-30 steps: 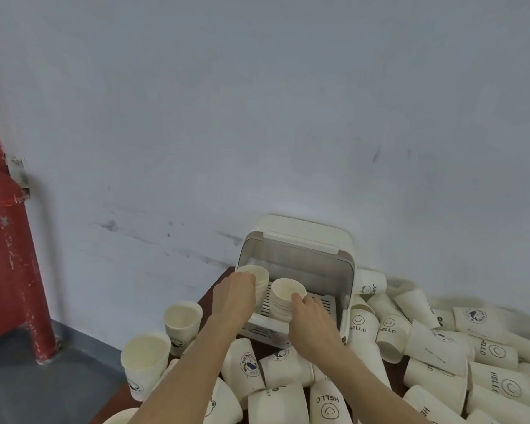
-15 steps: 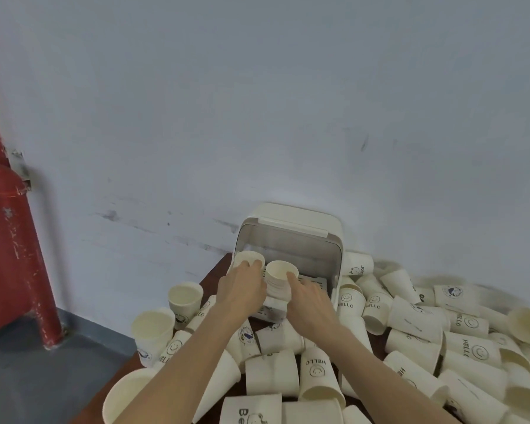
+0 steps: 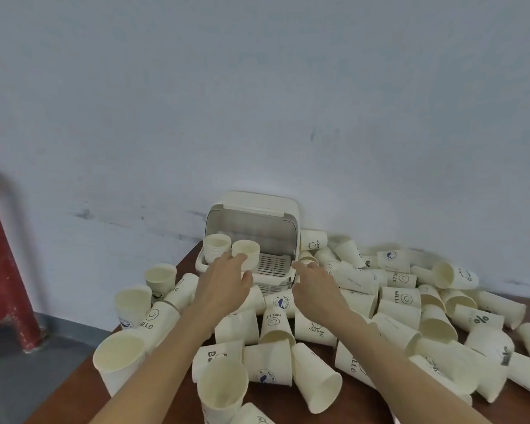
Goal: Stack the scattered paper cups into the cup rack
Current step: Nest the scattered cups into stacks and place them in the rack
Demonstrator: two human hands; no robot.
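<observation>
Cream cup rack (image 3: 251, 209), lid raised, two cup stacks (image 3: 217, 247) inside.

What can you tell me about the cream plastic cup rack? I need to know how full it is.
The cream plastic cup rack is a boxy case with rounded corners, its translucent lid flipped up and open. It sits on the brown table against the pale wall. Inside, two stacks of paper cups stand upright at its left; the slatted grey floor to their right is bare. The left hand reaches just before the stacks; loose cups crowd its sides.
</observation>
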